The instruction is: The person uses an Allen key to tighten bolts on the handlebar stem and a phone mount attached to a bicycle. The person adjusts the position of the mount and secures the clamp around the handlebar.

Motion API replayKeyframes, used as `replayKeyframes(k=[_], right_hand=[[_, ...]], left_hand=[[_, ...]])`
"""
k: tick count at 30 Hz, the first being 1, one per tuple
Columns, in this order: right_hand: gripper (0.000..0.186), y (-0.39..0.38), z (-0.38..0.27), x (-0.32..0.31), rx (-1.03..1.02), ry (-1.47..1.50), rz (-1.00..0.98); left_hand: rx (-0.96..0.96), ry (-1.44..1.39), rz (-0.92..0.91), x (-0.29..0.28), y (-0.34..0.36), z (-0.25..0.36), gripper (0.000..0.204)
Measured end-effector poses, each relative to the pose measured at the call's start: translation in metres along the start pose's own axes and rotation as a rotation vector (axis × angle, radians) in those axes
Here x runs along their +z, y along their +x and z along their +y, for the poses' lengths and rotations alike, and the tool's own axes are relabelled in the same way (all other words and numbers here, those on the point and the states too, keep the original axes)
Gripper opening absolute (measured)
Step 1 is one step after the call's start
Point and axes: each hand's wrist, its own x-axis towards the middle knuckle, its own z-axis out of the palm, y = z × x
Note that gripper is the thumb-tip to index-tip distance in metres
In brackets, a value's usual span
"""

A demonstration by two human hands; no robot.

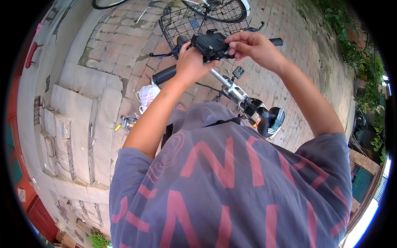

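A black boxy plastic device (210, 44) sits at the middle of a bicycle's handlebar, behind the wire basket (175, 25). My left hand (192, 65) is wrapped round its left side and underside, thumb at the lower edge. At the device's right edge, the fingers of my right hand (255, 48) are pinched together; what lies between their tips is too small to tell. The bicycle's silver frame (230, 87) runs from below the device toward the black saddle (271, 122). Whether the device is fixed to the handlebar is hidden by my hands.
Black grips, left (163, 75) and right (276, 42), flank my hands, with a brake lever (162, 54) ahead. A white bag (147, 95) and several small tools (125, 122) lie at left, near stone steps (72, 136). Another bicycle's wheel (231, 15) stands beyond the basket.
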Motion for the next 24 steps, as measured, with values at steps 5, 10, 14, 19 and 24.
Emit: replayKeyframes(k=[5,10,14,19,24], right_hand=[[0.021,-0.007,-0.003,-0.009,-0.257,-0.517,-0.044],[0.017,-0.009,-0.012,-0.013,-0.606,-0.971,0.018],[0.012,-0.017,-0.012,-0.007,-0.593,-1.05,0.013],[0.012,-0.021,-0.011,-0.005,-0.727,-1.218,0.012],[0.017,-0.025,0.0,0.0,-0.625,-1.232,0.053]], left_hand=[[0.001,0.031,0.046,0.0,-0.001,0.002,0.034],[0.032,0.059,0.046,0.003,-0.002,0.0,0.037],[0.074,0.084,0.064,0.007,-0.003,-0.004,0.04],[0.069,0.058,0.088,0.01,-0.002,-0.007,0.043],[0.076,0.078,0.095,0.011,-0.004,-0.007,0.042]])
